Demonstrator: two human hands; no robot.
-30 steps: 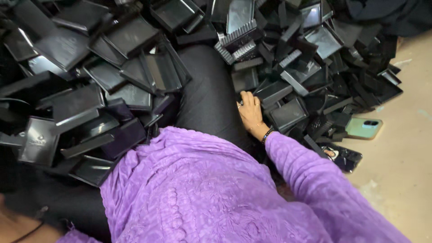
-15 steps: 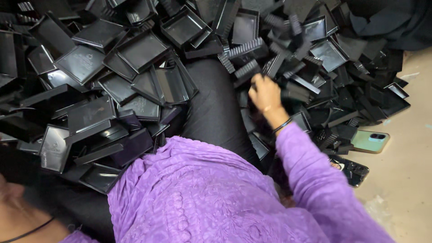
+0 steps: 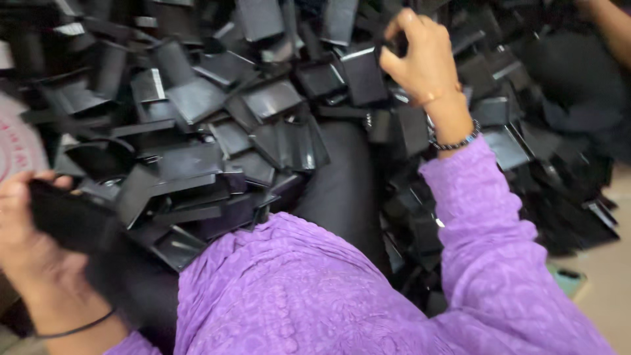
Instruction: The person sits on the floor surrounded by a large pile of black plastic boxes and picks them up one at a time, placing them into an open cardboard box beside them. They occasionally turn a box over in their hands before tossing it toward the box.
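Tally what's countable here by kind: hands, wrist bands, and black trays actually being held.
Hands: 2, left hand, right hand
Wrist bands: 2, beaded bracelet, thin band
Held black trays: 2
Total: 6

Brightness: moderate, even, diffuse; no single source visible.
Glare: pale sheen on upturned faces of the black plastic trays [image 3: 197,98], strongest in the middle of the pile.
Shadows: soft, deep between stacked trays; detail lost in black gaps.
Blur: motion smear across the frame, heaviest at the left hand [image 3: 29,230] and the right edge.
Sharpest zone: purple sleeve [image 3: 486,217], right hand [image 3: 424,62].
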